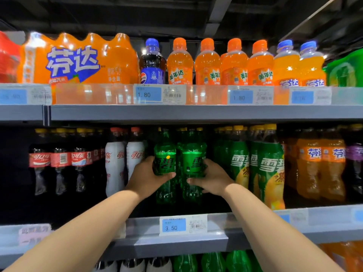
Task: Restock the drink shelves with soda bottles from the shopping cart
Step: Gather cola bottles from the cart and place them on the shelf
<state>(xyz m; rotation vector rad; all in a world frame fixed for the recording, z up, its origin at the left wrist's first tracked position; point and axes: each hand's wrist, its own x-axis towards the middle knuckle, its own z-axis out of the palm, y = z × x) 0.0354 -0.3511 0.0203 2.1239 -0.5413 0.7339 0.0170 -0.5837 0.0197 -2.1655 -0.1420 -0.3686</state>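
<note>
Our left hand [146, 178] has thumb and fingers [170, 175] curled round the waist of a green plastic soda bottle [165, 154]. Our right hand [214, 178] grips a second green plastic soda bottle [192, 156] likewise. Both bottles are upright, side by side, behind the front edge of the grey metal shelf [225, 235]; whether their bases rest on it we cannot tell. Full, they should feel weighty, stiff and slick, so we judge the narrowed waist the surest hold.

Grey shelf board [196, 113] stretched across, dark beamed ceiling [216, 14] seen above it, blue price tag [148, 94] clipped to its front edge
</note>
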